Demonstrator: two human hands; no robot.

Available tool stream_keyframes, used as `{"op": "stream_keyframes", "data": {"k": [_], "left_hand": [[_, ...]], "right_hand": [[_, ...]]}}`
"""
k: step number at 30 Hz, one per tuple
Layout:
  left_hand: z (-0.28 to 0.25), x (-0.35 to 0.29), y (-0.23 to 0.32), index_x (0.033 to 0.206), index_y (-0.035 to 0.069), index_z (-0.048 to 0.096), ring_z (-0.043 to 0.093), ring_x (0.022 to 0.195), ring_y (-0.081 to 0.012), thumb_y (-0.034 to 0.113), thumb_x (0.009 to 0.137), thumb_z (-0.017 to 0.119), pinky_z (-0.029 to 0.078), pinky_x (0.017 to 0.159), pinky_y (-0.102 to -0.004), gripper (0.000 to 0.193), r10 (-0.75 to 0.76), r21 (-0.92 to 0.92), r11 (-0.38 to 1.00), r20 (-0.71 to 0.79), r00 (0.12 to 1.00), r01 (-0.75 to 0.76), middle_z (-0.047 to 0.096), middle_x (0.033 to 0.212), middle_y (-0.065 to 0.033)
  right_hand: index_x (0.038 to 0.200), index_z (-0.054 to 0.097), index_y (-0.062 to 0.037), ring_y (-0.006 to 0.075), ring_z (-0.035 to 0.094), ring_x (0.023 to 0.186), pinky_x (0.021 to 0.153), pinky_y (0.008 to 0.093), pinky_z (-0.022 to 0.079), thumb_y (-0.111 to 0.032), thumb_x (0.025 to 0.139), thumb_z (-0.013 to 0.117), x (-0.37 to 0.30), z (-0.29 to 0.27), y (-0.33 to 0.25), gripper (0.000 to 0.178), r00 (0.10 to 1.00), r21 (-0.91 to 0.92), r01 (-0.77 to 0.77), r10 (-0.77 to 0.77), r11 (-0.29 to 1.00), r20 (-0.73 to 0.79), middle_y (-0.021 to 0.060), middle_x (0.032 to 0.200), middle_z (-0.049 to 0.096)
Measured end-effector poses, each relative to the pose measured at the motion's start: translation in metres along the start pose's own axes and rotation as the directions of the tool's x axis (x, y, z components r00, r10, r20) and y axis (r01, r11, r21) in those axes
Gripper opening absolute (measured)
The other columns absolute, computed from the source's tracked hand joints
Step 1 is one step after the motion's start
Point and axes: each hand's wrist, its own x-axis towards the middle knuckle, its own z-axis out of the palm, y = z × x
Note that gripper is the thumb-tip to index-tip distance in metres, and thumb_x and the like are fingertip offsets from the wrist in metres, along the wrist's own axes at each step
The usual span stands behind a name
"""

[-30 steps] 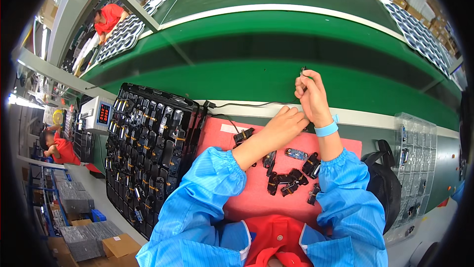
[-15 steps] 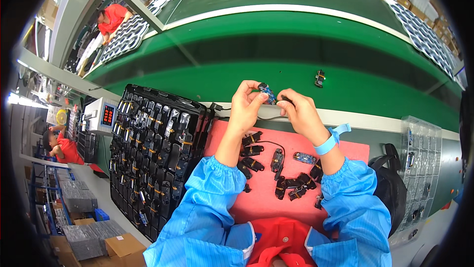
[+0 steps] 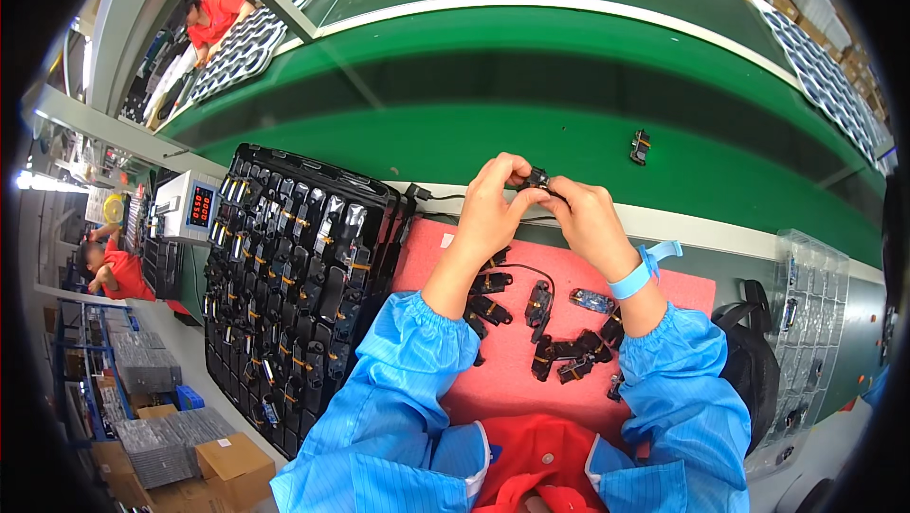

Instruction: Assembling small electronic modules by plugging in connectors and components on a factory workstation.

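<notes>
Both my hands meet over the far edge of the pink foam pad [image 3: 474, 385]. Between the fingertips of my left hand [image 3: 493, 198] is a small black electronic module [image 3: 537, 177]. The fingers of my right hand [image 3: 590, 217], which wears a blue wrist strap [image 3: 645, 271], close on a dark cable end against the module's near side; whether it is plugged in is hidden by the fingers. Several similar black modules [image 3: 573, 347] with yellowish bands lie on the pad below my hands. Among them is one with a blue circuit board [image 3: 592, 301] and a thin black cable [image 3: 545, 276].
At left stands a black compartment tray [image 3: 284, 276] full of modules, beside a meter with red digits [image 3: 199, 205]. Beyond a pale rail runs a green belt [image 3: 455, 134] carrying one module [image 3: 640, 146]. A black bag [image 3: 754, 352] and clear blister tray [image 3: 810, 333] are at right.
The module in my left hand has turned from its blue board side to a black side. My right hand has come against it with the cable end. The belt's module has shifted right.
</notes>
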Motion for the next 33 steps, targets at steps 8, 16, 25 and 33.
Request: {"op": "stream_keyframes", "data": {"k": [8, 16, 25, 33], "left_hand": [[0.000, 0.002, 0.001, 0.086, 0.002, 0.051, 0.053, 0.069, -0.0215, 0.010, 0.066, 0.072, 0.044, 0.062, -0.0313, 0.030, 0.003, 0.043, 0.999, -0.032, 0.999, -0.002, 0.054, 0.077, -0.0096], [-0.006, -0.004, 0.001, 0.109, 0.005, 0.053, 0.051, 0.079, -0.0177, 0.009, 0.063, 0.075, 0.044, 0.072, -0.0296, 0.051, 0.047, -0.267, 0.963, 0.029, 0.998, -0.038, 0.052, 0.090, -0.0073], [-0.001, -0.003, -0.008, 0.105, 0.003, 0.058, 0.051, 0.094, -0.0301, 0.008, 0.069, 0.066, 0.043, 0.083, -0.0377, 0.037, 0.329, 0.026, 0.944, -0.077, 0.941, -0.328, 0.055, 0.105, -0.0126], [0.000, -0.003, -0.011, 0.108, 0.001, 0.055, 0.055, 0.095, -0.0304, 0.003, 0.070, 0.064, 0.046, 0.079, -0.0368, 0.039, 0.326, 0.149, 0.938, -0.071, 0.943, -0.313, 0.059, 0.100, -0.0142]], "right_hand": [[0.085, 0.055, 0.0031, 0.0348, 0.060, 0.069, 0.059, 0.0355, 0.046, 0.000, 0.076, 0.058, 0.004, 0.000, 0.002, 0.010, 0.988, 0.219, -0.151, 0.144, 0.964, 0.050, 0.0182, 0.073, 0.060], [0.091, 0.055, 0.0043, 0.0242, 0.056, 0.066, 0.058, 0.0332, 0.044, -0.001, 0.082, 0.051, 0.004, 0.007, 0.012, 0.011, 0.982, -0.035, 0.015, -0.021, 0.999, -0.185, 0.0146, 0.077, 0.057], [0.097, 0.050, 0.0018, 0.0077, 0.040, 0.055, 0.048, 0.0235, 0.034, -0.008, 0.091, 0.043, -0.001, 0.009, 0.011, 0.014, 0.973, 0.204, -0.186, 0.151, 0.961, 0.175, 0.0020, 0.065, 0.047], [0.096, 0.056, 0.0001, 0.0047, 0.043, 0.067, 0.056, 0.0185, 0.035, -0.007, 0.087, 0.052, 0.007, -0.004, 0.001, 0.012, 0.946, 0.531, -0.310, 0.311, 0.789, 0.091, -0.0005, 0.077, 0.051]]}}
